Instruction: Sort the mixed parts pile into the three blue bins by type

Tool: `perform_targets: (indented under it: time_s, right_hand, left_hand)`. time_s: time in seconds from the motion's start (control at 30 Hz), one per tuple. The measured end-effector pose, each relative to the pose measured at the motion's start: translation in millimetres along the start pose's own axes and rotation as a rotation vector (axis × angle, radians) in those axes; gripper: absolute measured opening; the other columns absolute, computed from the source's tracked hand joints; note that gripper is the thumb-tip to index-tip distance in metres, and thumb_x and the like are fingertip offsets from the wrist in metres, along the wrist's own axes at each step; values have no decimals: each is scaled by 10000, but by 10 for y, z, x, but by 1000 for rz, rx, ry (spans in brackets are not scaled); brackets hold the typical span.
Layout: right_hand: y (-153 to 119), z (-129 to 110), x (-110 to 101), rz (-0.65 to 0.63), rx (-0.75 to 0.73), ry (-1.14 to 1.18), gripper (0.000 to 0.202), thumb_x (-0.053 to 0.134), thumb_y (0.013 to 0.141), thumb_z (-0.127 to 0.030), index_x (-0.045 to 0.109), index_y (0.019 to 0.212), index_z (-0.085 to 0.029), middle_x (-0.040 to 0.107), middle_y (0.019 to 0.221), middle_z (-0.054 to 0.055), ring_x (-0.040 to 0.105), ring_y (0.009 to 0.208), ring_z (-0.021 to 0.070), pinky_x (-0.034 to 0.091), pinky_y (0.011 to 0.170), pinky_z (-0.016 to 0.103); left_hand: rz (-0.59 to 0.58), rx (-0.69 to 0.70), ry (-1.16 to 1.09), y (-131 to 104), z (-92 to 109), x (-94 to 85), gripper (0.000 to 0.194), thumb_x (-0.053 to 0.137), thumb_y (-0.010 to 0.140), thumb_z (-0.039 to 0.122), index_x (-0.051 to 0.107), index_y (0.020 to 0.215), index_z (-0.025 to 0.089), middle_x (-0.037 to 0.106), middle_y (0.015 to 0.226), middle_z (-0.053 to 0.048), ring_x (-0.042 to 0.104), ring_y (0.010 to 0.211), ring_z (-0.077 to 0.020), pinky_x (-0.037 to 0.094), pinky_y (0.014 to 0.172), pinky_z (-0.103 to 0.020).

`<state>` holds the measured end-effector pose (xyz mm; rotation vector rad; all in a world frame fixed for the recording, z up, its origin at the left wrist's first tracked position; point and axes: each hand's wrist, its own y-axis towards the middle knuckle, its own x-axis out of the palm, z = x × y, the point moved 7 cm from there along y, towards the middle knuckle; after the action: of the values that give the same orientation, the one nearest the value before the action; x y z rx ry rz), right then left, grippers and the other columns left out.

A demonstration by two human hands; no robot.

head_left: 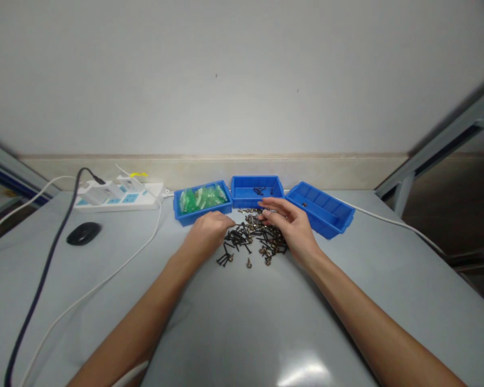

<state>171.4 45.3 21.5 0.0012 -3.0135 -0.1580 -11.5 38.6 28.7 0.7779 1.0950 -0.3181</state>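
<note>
A loose pile of dark screws [239,237] and some brass-coloured ones lies on the grey table between my hands. At the pile's left edge, my left hand [213,228] is closed in a pinch, and a dark screw shows at its fingertips. My right hand [289,224] reaches over the right side of the pile with its fingers curled; whether something is between the fingertips is too small to tell. Behind the pile, the middle blue bin [257,202] holds a few dark screws. One small brass-coloured piece [304,204] lies in the right blue bin [326,209].
The left blue bin [204,216] holds green-and-clear plastic bags [203,198]. Further left are a white power strip [145,201] with plugs, a black mouse [84,234] and trailing cables [52,252]. A wall stands behind the bins.
</note>
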Motion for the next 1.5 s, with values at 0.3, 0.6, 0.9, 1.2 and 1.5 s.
perform_targets:
  time_s: [0.3, 0.6, 0.9, 1.2, 1.5]
  right_hand:
    - [1, 38, -18, -27, 49, 9, 301, 785, 731, -353, 724, 997, -228, 759, 1026, 72, 707, 763, 176, 549, 716, 332]
    - [-9, 32, 2, -58, 73, 3, 308, 778, 728, -355, 720, 1003, -229, 762, 993, 58, 692, 761, 164, 519, 699, 306]
    - [-2, 28, 7, -72, 79, 5, 290, 774, 721, -349, 727, 979, -224, 764, 958, 57, 684, 747, 167, 508, 691, 311]
    - [-1, 7, 4, -65, 83, -7, 260, 766, 730, -365, 736, 940, -214, 764, 905, 59, 669, 713, 164, 505, 674, 310]
    - [5, 12, 1, -73, 83, -2, 257, 763, 737, -359, 733, 942, -206, 765, 893, 58, 666, 701, 147, 502, 666, 289]
  left_hand:
    - [146, 46, -57, 11, 58, -87, 279, 469, 950, 75, 705, 1082, 140, 748, 979, -91, 643, 895, -210, 548, 842, -379]
    - [72, -54, -24, -4, 39, -71, 250, 566, 931, 137, 687, 1149, 131, 716, 1036, -122, 657, 935, -237, 555, 855, -404]
    - [-4, -113, -126, 11, 5, -101, 231, 533, 886, 79, 732, 998, 120, 708, 871, -90, 656, 768, -185, 540, 739, -316]
    - [-178, -111, -28, -80, -91, -100, 309, 547, 784, -14, 714, 991, 143, 733, 1013, -101, 672, 963, -253, 538, 885, -399]
    - [-162, -103, -23, -60, -58, -131, 202, 498, 896, 81, 669, 983, 145, 700, 886, -76, 659, 800, -192, 510, 723, -305]
